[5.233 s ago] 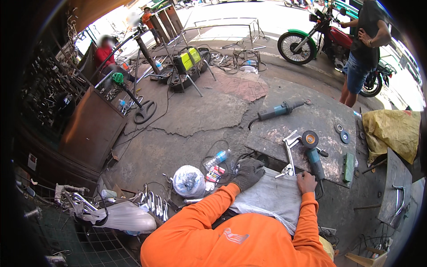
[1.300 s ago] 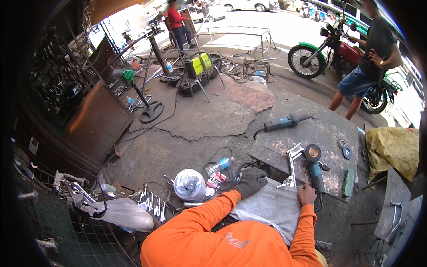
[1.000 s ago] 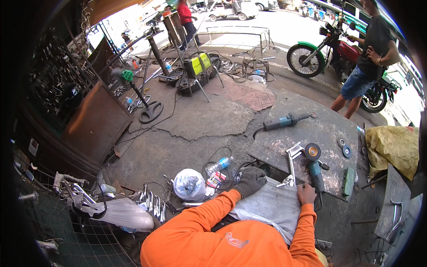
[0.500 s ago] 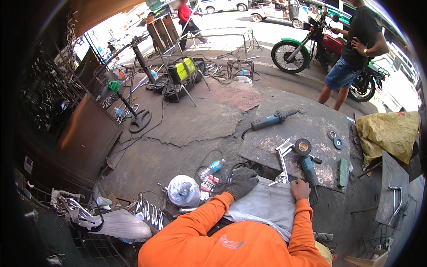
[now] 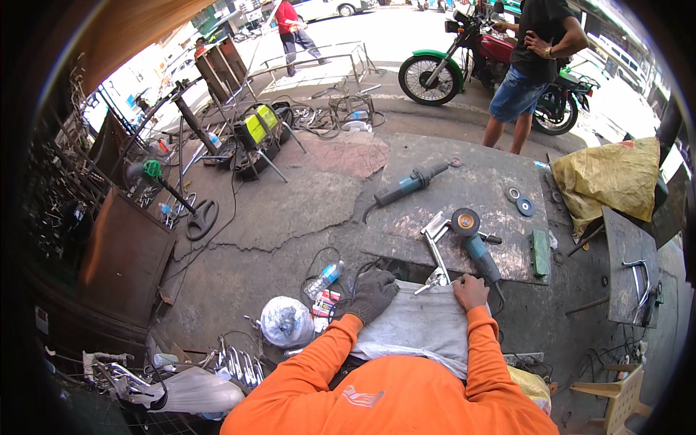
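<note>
Orange long sleeves enter from the lower edge, grey cloth over the knees (image 5: 424, 330). Left hand (image 5: 371, 293), in a dark knit glove, rests loosely curled on the cloth's near-left corner, its grip closed on nothing. Right hand (image 5: 471, 291), bare, sits knuckles-up at the cloth's far edge just beside the tail of the blue-bodied angle grinder (image 5: 475, 243); whether its grip closes on the handle, cannot tell. The grinder lies on a scuffed, rust-blotched steel worktop (image 5: 478, 188), round disc end away. Beside it, a bright angular metal bracket (image 5: 435, 250). Left of the glove: a clear plastic bottle (image 5: 322, 279) and a crumpled silvery bag (image 5: 286, 321) on cracked concrete. Farther out, a second grinder (image 5: 406, 185), loose discs (image 5: 520, 201), a yellow sack (image 5: 609, 177). At the road, a green motorcycle (image 5: 464, 65) with a person (image 5: 533, 65) standing by. Against half a second ago, hands and grinder hold the same places; the view has tipped slightly.
</note>
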Demonstrator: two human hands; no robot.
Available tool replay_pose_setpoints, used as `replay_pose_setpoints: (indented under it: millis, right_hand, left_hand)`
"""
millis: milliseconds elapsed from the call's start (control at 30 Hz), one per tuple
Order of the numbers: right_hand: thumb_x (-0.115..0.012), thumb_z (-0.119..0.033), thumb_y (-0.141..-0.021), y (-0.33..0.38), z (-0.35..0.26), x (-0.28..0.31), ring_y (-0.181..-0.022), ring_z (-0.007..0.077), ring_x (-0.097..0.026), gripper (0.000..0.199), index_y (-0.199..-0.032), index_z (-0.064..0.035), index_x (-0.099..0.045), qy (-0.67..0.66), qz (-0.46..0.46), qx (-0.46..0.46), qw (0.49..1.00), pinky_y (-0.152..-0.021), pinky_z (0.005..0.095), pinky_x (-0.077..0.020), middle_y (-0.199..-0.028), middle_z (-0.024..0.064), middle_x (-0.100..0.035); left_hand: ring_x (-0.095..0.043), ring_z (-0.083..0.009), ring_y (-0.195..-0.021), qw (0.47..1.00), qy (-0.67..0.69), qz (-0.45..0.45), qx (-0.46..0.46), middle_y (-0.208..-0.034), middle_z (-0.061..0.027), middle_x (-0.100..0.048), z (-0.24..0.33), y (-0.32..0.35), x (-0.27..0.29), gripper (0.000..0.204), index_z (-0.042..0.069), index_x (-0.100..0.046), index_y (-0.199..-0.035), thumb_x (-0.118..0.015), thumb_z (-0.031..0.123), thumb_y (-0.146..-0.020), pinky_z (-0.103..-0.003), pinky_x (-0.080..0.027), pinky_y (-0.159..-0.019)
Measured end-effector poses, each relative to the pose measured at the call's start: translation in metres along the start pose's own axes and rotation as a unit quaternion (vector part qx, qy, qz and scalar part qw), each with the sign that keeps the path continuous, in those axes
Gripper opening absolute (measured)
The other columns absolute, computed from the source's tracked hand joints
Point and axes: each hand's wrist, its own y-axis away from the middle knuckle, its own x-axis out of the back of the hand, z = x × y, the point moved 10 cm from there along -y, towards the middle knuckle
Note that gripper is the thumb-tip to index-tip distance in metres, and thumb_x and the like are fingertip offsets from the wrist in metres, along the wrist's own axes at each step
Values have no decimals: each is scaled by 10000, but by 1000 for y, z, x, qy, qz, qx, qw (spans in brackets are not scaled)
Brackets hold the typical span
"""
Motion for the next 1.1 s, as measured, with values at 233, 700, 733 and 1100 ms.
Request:
replay_pose_setpoints:
  millis: [233, 700, 733, 1100]
  right_hand:
    - [-603, -412, -976, 3, -2, 4, -1187, 425, -666, 374, -1062, -89, -772, -11, 5, 5, 1000, -1022, 640, -478, -1160, 135, -794]
    - [-603, -403, -982, 4, -4, 6, -1176, 416, -667, 360, -1050, -98, -781, -8, 4, 6, 1000, -1014, 632, -477, -1144, 134, -795]
    - [-613, -407, -978, 4, -4, 6, -1184, 407, -662, 355, -1039, -105, -788, -11, 2, 3, 1000, -1018, 625, -469, -1149, 130, -796]
    - [-606, -384, -984, 5, -6, 7, -1187, 405, -660, 363, -1036, -75, -788, -12, 8, 3, 1000, -1031, 627, -460, -1153, 138, -797]
  left_hand:
    - [-694, -380, -1108, 1000, 6, 18, -10, -1101, -160, -748, -2, 0, -1, 281, 37, -759, -1087, -772, 271, -933, -484, -521, -995]
    - [-691, -371, -1090, 999, 29, 22, -4, -1085, -154, -751, -7, 0, -4, 282, 40, -766, -1053, -769, 296, -936, -500, -508, -1000]
    - [-692, -371, -1090, 999, 26, 22, -5, -1087, -154, -751, -7, 0, -4, 281, 39, -768, -1054, -769, 295, -936, -499, -509, -1000]
    - [-694, -379, -1197, 1000, 2, -17, 19, -1211, -171, -753, -4, 0, -3, 305, 19, -761, -1157, -759, 263, -973, -457, -533, -1046]
